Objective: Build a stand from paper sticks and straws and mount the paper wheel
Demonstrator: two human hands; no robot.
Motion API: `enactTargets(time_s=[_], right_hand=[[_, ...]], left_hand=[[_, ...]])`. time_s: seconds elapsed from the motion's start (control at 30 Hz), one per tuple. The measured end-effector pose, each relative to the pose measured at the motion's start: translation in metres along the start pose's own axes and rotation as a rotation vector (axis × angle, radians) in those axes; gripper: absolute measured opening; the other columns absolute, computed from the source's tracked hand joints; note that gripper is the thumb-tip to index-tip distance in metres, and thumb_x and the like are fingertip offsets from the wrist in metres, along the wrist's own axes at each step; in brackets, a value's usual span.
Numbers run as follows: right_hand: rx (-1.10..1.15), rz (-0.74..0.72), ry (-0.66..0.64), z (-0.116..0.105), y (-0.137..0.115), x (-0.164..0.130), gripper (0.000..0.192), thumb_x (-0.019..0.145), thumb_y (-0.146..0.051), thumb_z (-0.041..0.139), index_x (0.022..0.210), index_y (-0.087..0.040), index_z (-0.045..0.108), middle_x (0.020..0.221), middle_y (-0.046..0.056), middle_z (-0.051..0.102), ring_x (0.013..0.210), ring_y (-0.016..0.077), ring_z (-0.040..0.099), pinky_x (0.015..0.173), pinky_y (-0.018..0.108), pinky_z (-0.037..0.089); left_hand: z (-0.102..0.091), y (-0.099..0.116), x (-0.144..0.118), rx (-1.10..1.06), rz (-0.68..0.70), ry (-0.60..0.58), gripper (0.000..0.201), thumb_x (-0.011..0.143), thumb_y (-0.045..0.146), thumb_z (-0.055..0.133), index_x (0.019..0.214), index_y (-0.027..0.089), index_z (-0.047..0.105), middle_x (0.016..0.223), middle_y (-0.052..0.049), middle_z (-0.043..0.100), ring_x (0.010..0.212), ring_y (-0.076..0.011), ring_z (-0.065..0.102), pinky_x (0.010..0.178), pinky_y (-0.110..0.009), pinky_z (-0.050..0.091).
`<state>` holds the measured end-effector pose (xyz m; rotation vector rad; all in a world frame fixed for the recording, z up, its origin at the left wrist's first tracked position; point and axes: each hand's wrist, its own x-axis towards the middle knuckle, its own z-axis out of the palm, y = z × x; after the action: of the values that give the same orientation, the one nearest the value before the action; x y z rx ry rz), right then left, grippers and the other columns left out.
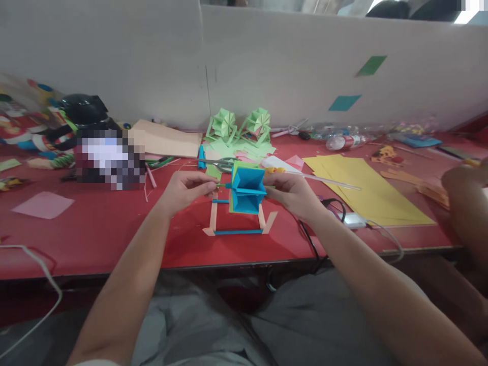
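Observation:
A folded blue and green paper wheel [249, 190] with open pockets is held up between my two hands. My left hand [190, 190] is closed in a pinch on a thin green stick [222, 185] that comes out of the wheel's left side. On the wheel's other side, my right hand [292, 192] is closed, its fingertips at the wheel's edge where the stick's right end barely shows. Under the wheel, a small frame [238, 232] of blue rods and peach paper strips is on the red table; the wheel covers part of it.
Two green paper wheels [223, 122] stand at the back above green paper scraps. Scissors [224, 164] lie behind my hands. Yellow sheets [366, 188], a plastic bottle [345, 142] and another person's hand [467, 183] are to the right. A cable [310, 239] hangs over the table edge.

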<state>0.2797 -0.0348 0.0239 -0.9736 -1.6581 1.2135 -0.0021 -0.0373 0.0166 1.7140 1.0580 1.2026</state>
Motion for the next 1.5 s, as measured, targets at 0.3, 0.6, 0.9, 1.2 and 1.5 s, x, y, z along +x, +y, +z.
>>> enactTargets(time_s=[0.3,0.6,0.9,1.2,1.5], right_hand=[[0.036,0.014,-0.039,0.004,0.000,-0.001,0.035,0.073,-0.050,0.082,0.096,-0.023,0.079,0.090,0.004,0.077,0.084,0.0221,0.072,0.083,0.041,0.062],[0.049,-0.016,0.001,-0.003,0.001,-0.002,0.030,0.073,-0.043,0.084,0.095,-0.022,0.078,0.091,0.005,0.077,0.083,0.0203,0.073,0.084,0.041,0.061],[0.061,0.028,-0.006,0.000,-0.002,-0.003,0.037,0.074,-0.050,0.082,0.093,-0.019,0.074,0.080,0.005,0.076,0.072,0.0190,0.073,0.073,0.037,0.063],[0.152,0.114,-0.010,-0.001,-0.002,-0.004,0.035,0.074,-0.048,0.083,0.088,-0.017,0.074,0.080,0.006,0.077,0.072,0.0163,0.072,0.073,0.032,0.062],[0.205,0.144,0.003,-0.006,0.009,-0.006,0.036,0.072,-0.047,0.085,0.089,-0.017,0.074,0.080,0.005,0.075,0.073,0.0169,0.072,0.075,0.033,0.061]], left_hand=[[0.010,-0.010,0.001,-0.037,-0.029,-0.022,0.032,0.066,0.041,0.086,0.087,0.018,0.081,0.083,-0.007,0.078,0.076,-0.0224,0.073,0.073,-0.033,0.063],[0.009,-0.013,0.002,-0.026,0.031,0.059,0.026,0.066,0.039,0.085,0.081,0.018,0.080,0.080,-0.006,0.077,0.075,-0.0222,0.072,0.071,-0.031,0.061],[0.012,-0.015,0.003,0.011,0.080,0.060,0.025,0.067,0.037,0.084,0.081,0.017,0.080,0.081,-0.007,0.077,0.076,-0.0215,0.072,0.069,-0.031,0.061],[0.013,-0.013,0.001,-0.008,0.063,0.019,0.026,0.068,0.038,0.084,0.083,0.017,0.079,0.082,-0.007,0.077,0.079,-0.0215,0.072,0.071,-0.030,0.060],[-0.014,-0.003,-0.002,0.068,0.064,0.108,0.019,0.080,0.035,0.072,0.089,0.018,0.076,0.089,-0.006,0.076,0.079,-0.0185,0.070,0.072,-0.029,0.058]])
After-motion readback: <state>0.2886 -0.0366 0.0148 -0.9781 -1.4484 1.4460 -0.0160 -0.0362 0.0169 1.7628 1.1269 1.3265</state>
